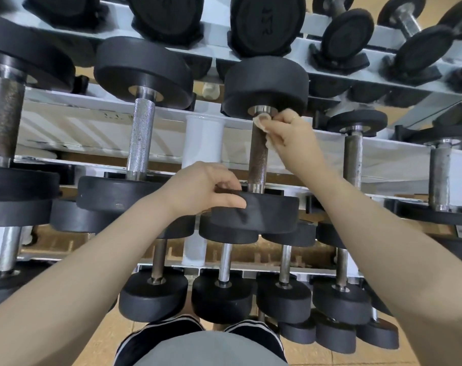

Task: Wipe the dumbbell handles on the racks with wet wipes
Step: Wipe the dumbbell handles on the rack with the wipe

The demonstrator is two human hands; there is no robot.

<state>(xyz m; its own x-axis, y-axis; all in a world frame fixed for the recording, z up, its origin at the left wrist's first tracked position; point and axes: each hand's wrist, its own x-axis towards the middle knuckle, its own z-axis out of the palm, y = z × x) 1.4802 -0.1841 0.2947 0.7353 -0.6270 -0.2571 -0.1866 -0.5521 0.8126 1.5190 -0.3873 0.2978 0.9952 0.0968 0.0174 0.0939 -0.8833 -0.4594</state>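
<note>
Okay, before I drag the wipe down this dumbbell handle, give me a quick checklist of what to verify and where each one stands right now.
1. Wet wipe held in right hand: ok.
2. Wipe touching the handle at its top end by the far weight head: ok.
3. Left hand gripping the near weight head to steady it: ok.
4. Handle below the wipe free of obstruction: ok.
5. Wipe wrapped fully around the handle: cannot tell.
6. Wipe damp enough: cannot tell.
</note>
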